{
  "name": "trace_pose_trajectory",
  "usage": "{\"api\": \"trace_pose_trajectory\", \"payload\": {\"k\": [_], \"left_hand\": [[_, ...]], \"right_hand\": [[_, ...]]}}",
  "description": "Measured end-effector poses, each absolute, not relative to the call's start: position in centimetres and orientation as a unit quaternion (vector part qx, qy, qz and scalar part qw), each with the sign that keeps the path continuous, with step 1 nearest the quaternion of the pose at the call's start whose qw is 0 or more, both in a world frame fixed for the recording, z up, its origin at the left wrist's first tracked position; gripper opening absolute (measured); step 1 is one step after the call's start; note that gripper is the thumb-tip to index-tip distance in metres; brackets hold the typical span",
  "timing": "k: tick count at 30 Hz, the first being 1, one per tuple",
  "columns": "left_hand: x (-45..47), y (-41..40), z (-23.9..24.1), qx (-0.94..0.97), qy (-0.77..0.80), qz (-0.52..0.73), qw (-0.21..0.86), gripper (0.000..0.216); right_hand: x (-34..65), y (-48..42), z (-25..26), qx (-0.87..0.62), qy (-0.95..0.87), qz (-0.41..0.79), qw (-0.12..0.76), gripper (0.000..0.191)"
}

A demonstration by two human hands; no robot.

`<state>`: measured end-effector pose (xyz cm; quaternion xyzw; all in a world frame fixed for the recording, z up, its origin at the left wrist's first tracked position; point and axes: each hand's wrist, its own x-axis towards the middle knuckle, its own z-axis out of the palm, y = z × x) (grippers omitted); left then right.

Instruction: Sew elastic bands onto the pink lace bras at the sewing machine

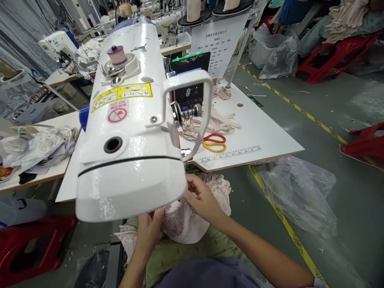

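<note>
A white sewing machine head (132, 188) fills the middle of the view and hides its needle area. Below it hangs a pale pink lace bra (192, 230), its rounded cup and lace partly showing over my lap. My left hand (149, 229) pinches the fabric under the machine's front end, fingertips partly hidden behind the casing. On the other side, my right hand (205, 200) has thumb and fingers closed on the bra's upper edge, close to the machine. More lace (220, 190) bunches behind my right hand.
Scissors (214, 143) with red and yellow handles lie on the white table (270, 136) by a printed ruler (229, 155). Beige fabric strips (219, 122) are heaped behind them. Red stools (33, 248) and a plastic bag (300, 196) are on the floor.
</note>
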<state>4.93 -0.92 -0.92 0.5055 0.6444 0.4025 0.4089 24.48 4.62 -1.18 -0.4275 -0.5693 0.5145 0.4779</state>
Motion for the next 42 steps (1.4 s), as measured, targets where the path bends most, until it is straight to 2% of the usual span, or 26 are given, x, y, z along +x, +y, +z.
{"api": "trace_pose_trajectory", "payload": {"k": [6, 12, 19, 24, 29, 33, 36, 42], "left_hand": [[5.4, -0.7, 0.1, 0.529, 0.687, 0.376, 0.328, 0.044], [6.6, -0.9, 1.4, 0.549, 0.715, 0.328, 0.282, 0.046], [8.2, -0.9, 2.9, 0.555, 0.725, 0.335, 0.232, 0.049], [7.6, -1.2, 2.5, 0.538, 0.703, 0.371, 0.279, 0.054], [6.7, -1.5, 2.4, 0.522, 0.662, 0.442, 0.307, 0.048], [6.9, -1.7, 2.8, 0.487, 0.646, 0.467, 0.356, 0.048], [7.1, -2.6, 2.6, 0.468, 0.625, 0.49, 0.388, 0.051], [7.0, -5.1, 1.5, 0.445, 0.556, 0.466, 0.526, 0.039]], "right_hand": [[24.4, 3.6, -1.0, -0.422, -0.58, 0.516, 0.468, 0.024], [24.3, 3.6, -0.9, -0.422, -0.603, 0.487, 0.471, 0.023], [24.3, 3.7, -0.4, -0.431, -0.604, 0.482, 0.467, 0.024], [24.2, 3.5, -0.5, -0.433, -0.587, 0.5, 0.467, 0.028], [23.6, 3.2, -0.2, -0.45, -0.573, 0.513, 0.453, 0.035], [22.8, 3.3, -0.2, -0.447, -0.539, 0.531, 0.477, 0.036], [23.3, 3.0, -0.4, -0.412, -0.497, 0.587, 0.488, 0.034], [26.4, 0.9, 0.3, -0.359, -0.437, 0.713, 0.415, 0.029]]}}
